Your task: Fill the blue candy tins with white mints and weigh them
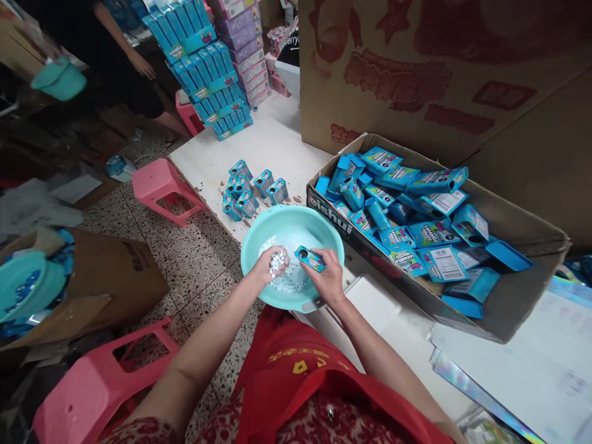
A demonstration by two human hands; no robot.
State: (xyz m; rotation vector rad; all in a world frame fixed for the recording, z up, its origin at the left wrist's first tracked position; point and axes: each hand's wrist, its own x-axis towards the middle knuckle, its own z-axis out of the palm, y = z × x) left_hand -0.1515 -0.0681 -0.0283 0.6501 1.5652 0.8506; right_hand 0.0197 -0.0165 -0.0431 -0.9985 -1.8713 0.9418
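My left hand (272, 264) is cupped around a handful of small white candies, held over a teal plastic basin (259, 237) that has more white candies in its bottom. Just to its right, my right hand (326, 277) grips a small blue candy box (309, 258) lying on its side, its open end toward the left hand. Both hands hover above the basin at the near edge of the white table (272, 145).
An open cardboard box (531, 237) full of blue candy boxes lies right of the basin. Several small blue boxes (252, 188) stand behind the basin, taller blue stacks (203, 65) beyond. Pink stools (160, 182) stand on the floor at left. Another person (115, 55) stands far left.
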